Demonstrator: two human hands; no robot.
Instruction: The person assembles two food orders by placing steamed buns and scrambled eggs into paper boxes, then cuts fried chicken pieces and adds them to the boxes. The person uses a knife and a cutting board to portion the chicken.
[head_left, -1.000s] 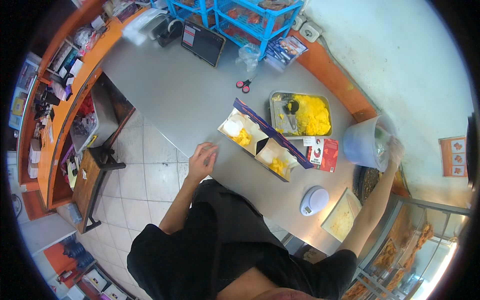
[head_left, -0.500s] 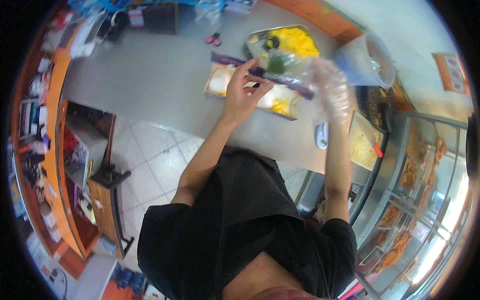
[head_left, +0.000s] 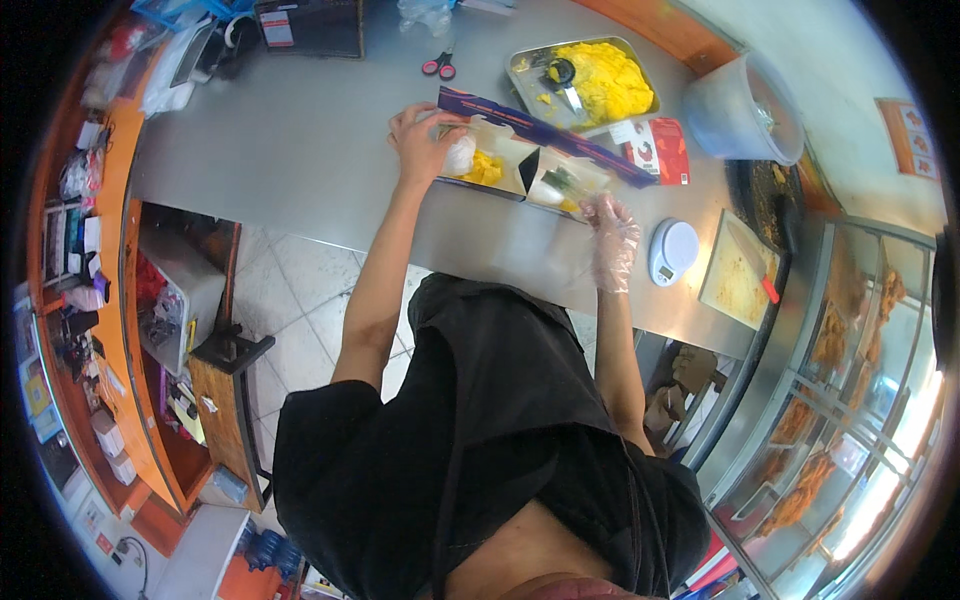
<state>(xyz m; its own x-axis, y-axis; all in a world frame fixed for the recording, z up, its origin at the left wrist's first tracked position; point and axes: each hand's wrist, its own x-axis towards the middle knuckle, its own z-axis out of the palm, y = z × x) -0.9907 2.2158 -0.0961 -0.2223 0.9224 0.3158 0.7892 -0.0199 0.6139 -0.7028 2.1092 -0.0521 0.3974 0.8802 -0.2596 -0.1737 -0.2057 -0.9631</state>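
Observation:
On the metal counter sits a long food box (head_left: 525,196) with its purple flap (head_left: 545,135) raised. Its left part holds a white mound (head_left: 460,157) and yellow food (head_left: 485,170); in its right part lies a clear packet (head_left: 562,183) with green contents. A black divider stands between the parts. My bare left hand (head_left: 422,140) curls its fingers over the box's left end. My right hand (head_left: 612,235), in a clear plastic glove, is closed at the box's right front corner. What its fingertips pinch is hard to make out.
Behind the box is a metal tray (head_left: 517,72) of yellow food with a scoop (head_left: 567,80). A red-and-white pouch (head_left: 655,150), a pale bin (head_left: 735,110), a round scale (head_left: 674,250) and a board (head_left: 725,285) with a knife (head_left: 762,275) stand right. Scissors (head_left: 438,67) lie at the back.
My left hand has moved left to the box's end. The right hand has come down toward me, to the box's right corner. The green-filled packet has gone from above the flap into the box.

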